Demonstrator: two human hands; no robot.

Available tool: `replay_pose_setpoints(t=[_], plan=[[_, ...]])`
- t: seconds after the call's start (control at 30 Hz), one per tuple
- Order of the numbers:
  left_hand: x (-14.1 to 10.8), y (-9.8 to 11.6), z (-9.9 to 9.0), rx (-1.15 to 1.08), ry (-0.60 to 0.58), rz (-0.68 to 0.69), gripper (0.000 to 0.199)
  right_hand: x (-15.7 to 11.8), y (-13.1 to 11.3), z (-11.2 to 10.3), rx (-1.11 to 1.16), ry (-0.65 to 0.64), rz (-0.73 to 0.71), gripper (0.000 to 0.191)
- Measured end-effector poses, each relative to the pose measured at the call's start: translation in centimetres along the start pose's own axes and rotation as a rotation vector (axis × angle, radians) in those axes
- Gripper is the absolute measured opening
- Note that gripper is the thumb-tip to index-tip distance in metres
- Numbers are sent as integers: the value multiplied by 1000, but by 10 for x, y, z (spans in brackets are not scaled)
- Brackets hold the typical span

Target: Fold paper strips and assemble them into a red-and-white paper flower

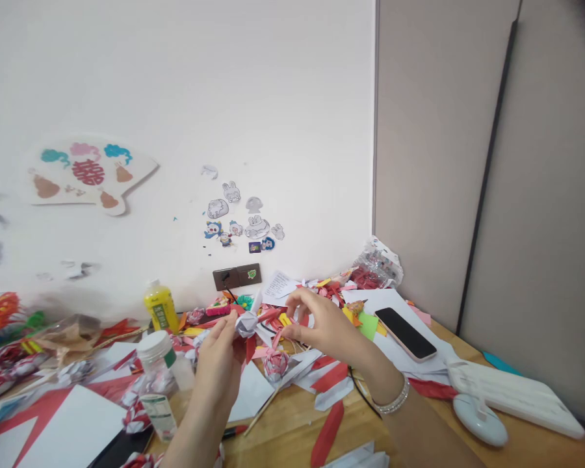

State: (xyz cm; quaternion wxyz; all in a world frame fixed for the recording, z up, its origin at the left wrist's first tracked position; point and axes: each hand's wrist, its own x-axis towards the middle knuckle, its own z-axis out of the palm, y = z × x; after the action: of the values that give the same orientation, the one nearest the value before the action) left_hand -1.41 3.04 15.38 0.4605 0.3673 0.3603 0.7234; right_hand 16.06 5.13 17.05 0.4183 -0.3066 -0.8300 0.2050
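On the wall, up and left of the yellow bottle (pixel 160 300), a fan-shaped cutout (pixel 112 179) carries a red 囍 (pixel 88 172). The bottle's label (pixel 163 316) is too blurred for me to read, and so is the note (pixel 279 285) to its right. Down and right of the bottle, above the counter (pixel 273 445), the left hand (pixel 221 364) pinches a folded white paper ball (pixel 246 324); farther right, the right hand (pixel 322 325) curves half open, thumb apart from fingers, apparently holding nothing.
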Motion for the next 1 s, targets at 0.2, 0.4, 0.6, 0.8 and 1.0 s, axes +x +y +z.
replay_pose_setpoints(t=[0.2,0.4,0.6,0.8,1.0], plan=[[-2,-7,5,-59,10,41,15,5,5,26,319,-21,94,20],[-8,-22,12,-63,-20,88,25,11,8,29,631,215,93,19],[3,-7,-3,369,-97,241,30,12,16,13,480,328,36,16],[-7,31,-10,956,-171,925,15,5,3,5,64,190,-131,13],[-15,24,6,1023,-277,707,9,3,-9,20,-15,187,-254,13]])
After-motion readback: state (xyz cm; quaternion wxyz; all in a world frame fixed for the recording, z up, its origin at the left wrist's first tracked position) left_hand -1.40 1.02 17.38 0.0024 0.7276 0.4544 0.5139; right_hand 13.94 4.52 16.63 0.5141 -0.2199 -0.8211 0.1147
